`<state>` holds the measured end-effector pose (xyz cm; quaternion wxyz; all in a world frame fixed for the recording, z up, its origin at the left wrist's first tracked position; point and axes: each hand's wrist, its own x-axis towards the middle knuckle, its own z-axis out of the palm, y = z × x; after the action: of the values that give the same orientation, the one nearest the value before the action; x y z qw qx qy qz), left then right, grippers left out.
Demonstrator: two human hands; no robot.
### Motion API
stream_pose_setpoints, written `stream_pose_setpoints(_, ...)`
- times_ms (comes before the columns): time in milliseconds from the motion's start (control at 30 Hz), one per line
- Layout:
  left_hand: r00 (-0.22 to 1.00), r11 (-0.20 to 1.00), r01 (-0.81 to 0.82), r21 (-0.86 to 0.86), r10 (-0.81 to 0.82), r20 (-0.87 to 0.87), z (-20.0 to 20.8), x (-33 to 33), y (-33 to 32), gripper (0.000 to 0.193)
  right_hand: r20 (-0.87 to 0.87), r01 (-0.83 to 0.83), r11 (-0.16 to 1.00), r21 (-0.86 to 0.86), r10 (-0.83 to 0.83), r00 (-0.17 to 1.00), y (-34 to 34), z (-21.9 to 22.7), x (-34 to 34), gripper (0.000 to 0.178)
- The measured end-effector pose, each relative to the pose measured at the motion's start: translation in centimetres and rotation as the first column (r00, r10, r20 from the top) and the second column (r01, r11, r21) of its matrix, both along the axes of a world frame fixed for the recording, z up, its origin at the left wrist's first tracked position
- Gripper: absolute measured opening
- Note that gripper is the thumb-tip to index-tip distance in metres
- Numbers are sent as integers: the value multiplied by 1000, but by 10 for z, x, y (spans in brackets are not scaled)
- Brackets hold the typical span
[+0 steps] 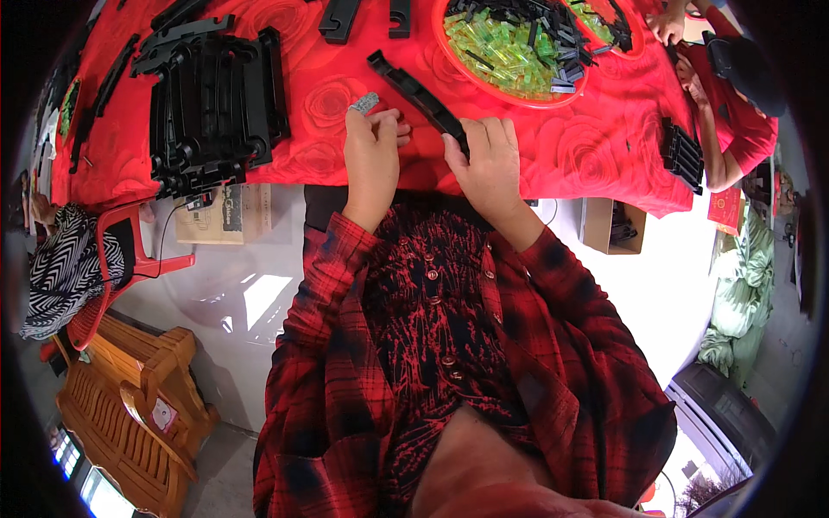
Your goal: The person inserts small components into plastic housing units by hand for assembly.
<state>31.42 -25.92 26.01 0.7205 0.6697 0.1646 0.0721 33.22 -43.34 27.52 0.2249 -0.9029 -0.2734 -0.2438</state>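
Note:
My right hand (489,162) grips the near end of a long black plastic strip-shaped part (416,93), which slants up and to the left above the red cloth. Its thumb lies along the part and the fingers wrap behind. My left hand (371,164) is beside it, apart from the part, with its fingers curled in. A grey patterned wrap (365,103) shows at the tip of a finger of that hand. Whether anything small is in those fingers is hidden. Nearest on the left lies a stack of similar black parts (216,104).
An orange-red basin (553,104) holds yellow-green and black small pieces, with a second basin (635,50) beside it. Black parts (682,155) lie at the right, near another person's arm (712,142). A red chair (129,259) stands left; an open cardboard box (596,226) sits below the table edge.

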Motion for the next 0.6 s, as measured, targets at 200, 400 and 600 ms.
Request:
stream_pose_setpoints(200,995,852,99,-515,-73,71,17,-6,-4,33,55,-106,987,117,100,993,3,6,-21,37)
stream_pose_setpoints(400,982,728,187,-659,-124,142,31,-17,-2,39,83,-105,987,123,96,992,7,17,-37,42)
stream_pose_setpoints(600,968,569,247,-785,-179,174,32,-19,-5,46,81,-76,990,118,67,994,10,28,-48,44)
